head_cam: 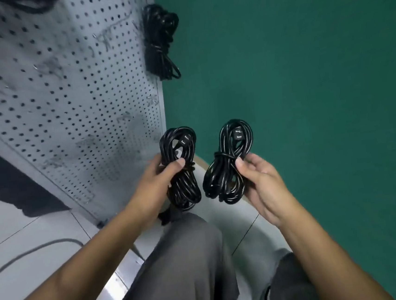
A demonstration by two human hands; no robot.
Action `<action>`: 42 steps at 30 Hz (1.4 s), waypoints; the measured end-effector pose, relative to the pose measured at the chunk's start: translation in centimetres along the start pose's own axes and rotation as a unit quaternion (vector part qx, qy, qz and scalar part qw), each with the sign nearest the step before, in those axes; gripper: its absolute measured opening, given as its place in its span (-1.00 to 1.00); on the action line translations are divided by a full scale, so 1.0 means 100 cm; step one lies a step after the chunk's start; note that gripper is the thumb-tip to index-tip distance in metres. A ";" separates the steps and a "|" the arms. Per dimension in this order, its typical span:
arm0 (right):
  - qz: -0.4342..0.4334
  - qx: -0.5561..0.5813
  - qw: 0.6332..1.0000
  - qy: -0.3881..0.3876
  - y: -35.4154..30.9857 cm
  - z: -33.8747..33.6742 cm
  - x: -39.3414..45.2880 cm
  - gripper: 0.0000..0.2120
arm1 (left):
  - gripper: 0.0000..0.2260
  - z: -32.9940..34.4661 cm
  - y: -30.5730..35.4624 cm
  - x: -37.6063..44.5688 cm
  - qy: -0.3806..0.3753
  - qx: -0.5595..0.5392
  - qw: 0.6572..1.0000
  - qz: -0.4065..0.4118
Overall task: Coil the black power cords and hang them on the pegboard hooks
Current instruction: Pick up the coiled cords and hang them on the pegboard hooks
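The left hand (163, 175) grips one coiled black power cord (182, 168) at its waist; the right hand (259, 180) pinches another coiled black cord (229, 161). A third bundle (160, 42) hangs at the grey perforated pegboard (65, 90)'s right edge.

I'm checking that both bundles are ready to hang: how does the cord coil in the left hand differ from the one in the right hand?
The left coil is wrapped by the left hand, thumb across its waist; the right coil is only pinched at its edge by the right hand. The left coil sits nearer the pegboard; the right coil is over the green wall. Both are black, tied at the middle, with a plug in the upper loop.
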State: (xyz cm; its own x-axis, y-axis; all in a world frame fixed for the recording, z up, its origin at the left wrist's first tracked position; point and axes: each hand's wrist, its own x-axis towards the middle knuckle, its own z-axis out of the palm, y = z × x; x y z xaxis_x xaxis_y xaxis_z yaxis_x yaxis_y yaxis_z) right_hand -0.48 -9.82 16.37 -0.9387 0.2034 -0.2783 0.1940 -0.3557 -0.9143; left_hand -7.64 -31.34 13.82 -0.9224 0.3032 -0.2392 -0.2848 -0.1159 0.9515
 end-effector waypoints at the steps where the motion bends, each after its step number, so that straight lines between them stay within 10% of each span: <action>1: 0.001 0.017 1.000 -0.010 -0.002 0.007 -0.011 -0.63 | -0.62 -0.003 0.007 -0.013 0.005 -0.007 1.000 0.004; 8: 0.032 0.125 0.989 -0.074 0.003 0.061 -0.062 -0.50 | -0.75 -0.033 0.027 -0.093 0.028 -0.030 0.999 0.026; 29: 0.006 -0.026 0.997 -0.071 0.036 0.138 -0.075 -0.39 | -0.63 -0.141 0.027 -0.130 0.235 0.006 0.965 0.114; 42: -0.004 -0.071 0.995 -0.077 0.047 0.151 -0.067 -0.40 | -0.72 -0.137 0.049 -0.090 0.214 0.096 0.962 0.143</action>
State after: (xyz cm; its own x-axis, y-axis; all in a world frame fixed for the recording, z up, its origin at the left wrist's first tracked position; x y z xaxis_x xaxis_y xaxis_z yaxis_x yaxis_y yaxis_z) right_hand 2.42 -26.66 18.35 -0.9705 0.0601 -0.2333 0.2151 -0.2203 -0.9514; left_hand -4.27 -47.61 18.01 -0.9905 -0.1365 0.0189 0.0118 0.0529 0.9985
